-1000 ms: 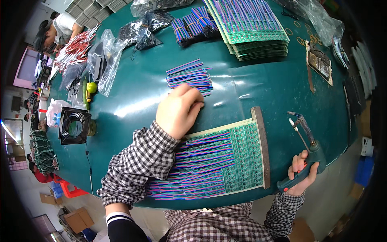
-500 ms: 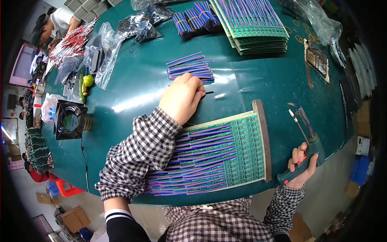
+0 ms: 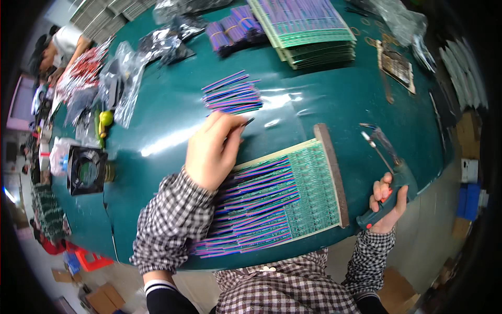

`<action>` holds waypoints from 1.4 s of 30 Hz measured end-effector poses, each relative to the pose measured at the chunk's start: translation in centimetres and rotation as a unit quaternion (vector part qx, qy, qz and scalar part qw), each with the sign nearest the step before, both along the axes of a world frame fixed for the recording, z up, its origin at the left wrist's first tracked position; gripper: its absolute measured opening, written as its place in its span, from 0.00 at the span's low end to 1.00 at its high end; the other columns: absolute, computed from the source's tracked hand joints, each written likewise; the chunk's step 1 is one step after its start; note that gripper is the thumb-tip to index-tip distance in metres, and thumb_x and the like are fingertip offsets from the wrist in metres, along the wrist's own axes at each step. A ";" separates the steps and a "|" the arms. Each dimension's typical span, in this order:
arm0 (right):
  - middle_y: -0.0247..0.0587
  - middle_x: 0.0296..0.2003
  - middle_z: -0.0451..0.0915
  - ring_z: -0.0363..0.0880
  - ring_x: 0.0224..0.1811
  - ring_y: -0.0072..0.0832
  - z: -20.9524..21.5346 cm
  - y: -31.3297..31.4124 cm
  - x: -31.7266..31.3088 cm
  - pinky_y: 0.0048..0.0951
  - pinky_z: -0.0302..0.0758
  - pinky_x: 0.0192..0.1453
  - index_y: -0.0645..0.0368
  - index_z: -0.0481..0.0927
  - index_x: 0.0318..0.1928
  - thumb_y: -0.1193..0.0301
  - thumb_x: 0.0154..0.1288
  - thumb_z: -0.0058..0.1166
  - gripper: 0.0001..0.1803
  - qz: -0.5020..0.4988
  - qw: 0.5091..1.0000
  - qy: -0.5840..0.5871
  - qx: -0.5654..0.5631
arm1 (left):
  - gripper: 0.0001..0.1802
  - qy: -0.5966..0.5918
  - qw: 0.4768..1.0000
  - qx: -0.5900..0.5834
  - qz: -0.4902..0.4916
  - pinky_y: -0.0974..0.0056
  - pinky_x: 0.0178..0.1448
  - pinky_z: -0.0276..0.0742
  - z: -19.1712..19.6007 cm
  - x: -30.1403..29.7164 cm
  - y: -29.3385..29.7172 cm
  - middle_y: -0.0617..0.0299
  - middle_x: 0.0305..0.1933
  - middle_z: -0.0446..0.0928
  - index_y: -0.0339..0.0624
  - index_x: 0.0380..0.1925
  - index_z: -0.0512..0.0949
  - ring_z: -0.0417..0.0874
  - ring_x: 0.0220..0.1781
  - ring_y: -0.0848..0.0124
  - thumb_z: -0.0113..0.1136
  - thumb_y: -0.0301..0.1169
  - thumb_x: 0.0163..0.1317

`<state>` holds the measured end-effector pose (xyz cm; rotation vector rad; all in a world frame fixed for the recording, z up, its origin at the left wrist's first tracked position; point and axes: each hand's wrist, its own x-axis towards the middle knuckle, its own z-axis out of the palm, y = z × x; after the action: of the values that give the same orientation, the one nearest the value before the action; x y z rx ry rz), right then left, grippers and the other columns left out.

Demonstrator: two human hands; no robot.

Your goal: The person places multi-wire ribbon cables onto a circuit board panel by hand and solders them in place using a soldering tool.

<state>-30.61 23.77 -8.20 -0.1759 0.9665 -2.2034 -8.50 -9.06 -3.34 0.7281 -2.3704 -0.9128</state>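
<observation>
Nearest the body, a green circuit board panel (image 3: 308,191) lies flat at the table's front edge, with rows of purple and blue wires (image 3: 251,206) laid across its left part and a dark bar (image 3: 330,172) along its right side. Over on the right, the right hand (image 3: 386,204) is wrapped tight around the green handle of a soldering iron (image 3: 389,178), just off the table edge, its metal tip pointing up and away, clear of the board. Now the left hand (image 3: 212,152): it sits above the board's far left corner, fingers (image 3: 226,125) pinched together on something thin and dark that pokes out toward the right. It looks like one wire, but it is too small to tell for sure. Just beyond those fingertips, close but apart, lies a loose wire pile (image 3: 231,94) on the teal table (image 3: 157,131). Farther off, a stack of green panels (image 3: 308,29) and bundled wires (image 3: 232,26). Plastic bags (image 3: 123,83) at far left are blurred; a black fan (image 3: 86,170) sits near the left rim.
</observation>
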 end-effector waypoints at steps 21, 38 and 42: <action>0.35 0.25 0.80 0.83 0.30 0.25 1.6 -2.1 0.2 0.27 0.78 0.29 0.61 0.82 0.42 0.50 0.73 0.59 0.23 -0.005 0.999 0.031 0.036 | 0.06 0.159 0.968 0.194 0.010 0.69 0.34 0.73 -7.1 2.5 -3.5 0.60 0.33 0.79 0.33 0.43 0.81 0.74 0.30 0.74 0.66 0.22 0.68; 0.36 0.26 0.76 0.74 0.28 0.26 1.5 0.3 0.9 0.26 0.71 0.25 0.70 0.75 0.52 0.50 0.75 0.54 0.29 -0.031 0.997 -0.020 0.070 | 0.08 0.092 0.963 0.251 0.032 0.71 0.41 0.79 3.1 4.5 0.3 0.62 0.41 0.83 0.34 0.47 0.82 0.83 0.38 0.76 0.64 0.24 0.71; 0.31 0.29 0.73 0.72 0.32 0.21 1.4 0.0 0.6 0.20 0.73 0.24 0.64 0.73 0.54 0.47 0.79 0.48 0.28 -0.024 0.998 0.018 0.050 | 0.11 0.172 0.918 0.357 0.031 0.72 0.40 0.79 4.5 6.7 1.0 0.60 0.42 0.85 0.34 0.51 0.80 0.83 0.38 0.77 0.63 0.26 0.72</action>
<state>-30.00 23.80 -6.76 -0.1477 1.1098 -2.1954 -1.80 -8.03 1.13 0.8069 -1.6721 -1.7481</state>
